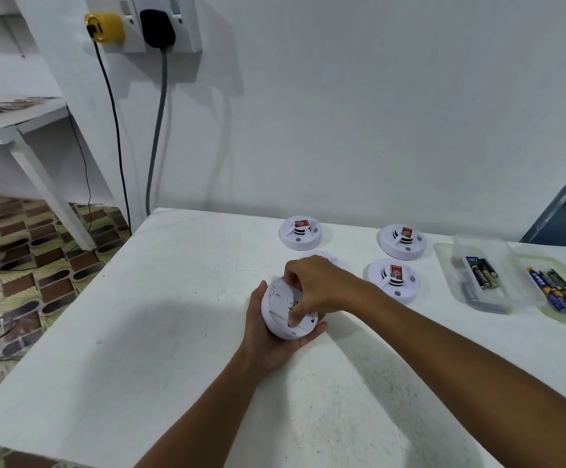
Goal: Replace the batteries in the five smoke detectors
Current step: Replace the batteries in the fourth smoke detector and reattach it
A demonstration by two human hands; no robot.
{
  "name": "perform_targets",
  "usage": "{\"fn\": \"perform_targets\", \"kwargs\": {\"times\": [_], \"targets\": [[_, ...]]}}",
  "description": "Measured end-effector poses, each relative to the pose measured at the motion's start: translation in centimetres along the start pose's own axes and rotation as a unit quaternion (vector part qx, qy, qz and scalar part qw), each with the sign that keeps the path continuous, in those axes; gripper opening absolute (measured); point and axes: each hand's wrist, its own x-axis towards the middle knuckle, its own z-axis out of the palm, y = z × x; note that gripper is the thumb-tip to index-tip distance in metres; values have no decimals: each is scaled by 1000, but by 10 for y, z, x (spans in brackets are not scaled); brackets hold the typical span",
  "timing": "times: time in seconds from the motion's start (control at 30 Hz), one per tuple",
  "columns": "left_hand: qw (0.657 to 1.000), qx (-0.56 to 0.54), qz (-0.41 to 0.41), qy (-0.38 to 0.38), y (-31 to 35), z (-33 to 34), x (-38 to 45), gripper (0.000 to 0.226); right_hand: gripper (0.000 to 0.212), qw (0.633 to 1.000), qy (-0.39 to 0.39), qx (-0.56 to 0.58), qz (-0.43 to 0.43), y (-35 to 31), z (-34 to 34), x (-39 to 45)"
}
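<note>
Detector (pixel 283 312), back up, lies cupped in the left hand (pixel 268 336) just left of the tray (pixel 443 261) while the right hand (pixel 318 285) pinches into its back, seemingly opening the battery bay; next needs a clean pull.

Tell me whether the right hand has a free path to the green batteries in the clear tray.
Probably yes. The right hand is busy gripping the held detector, but once it lets go, bare table lies between it and the open clear tray holding the green batteries.
</note>
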Motion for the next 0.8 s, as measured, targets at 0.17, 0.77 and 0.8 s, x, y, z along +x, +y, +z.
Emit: {"fn": "perform_targets", "kwargs": {"times": [0.17, 0.77, 0.8], "targets": [[1000, 9, -12, 0, 0, -2, 2, 64, 55, 999, 18, 26, 31, 1, 2, -4], [988, 146, 25, 45, 4, 28, -8, 66, 50, 946, 140, 280, 86, 10, 36, -49], [978, 197, 33, 52, 6, 34, -7, 67, 43, 927, 155, 328, 93, 12, 35, -52]]}}
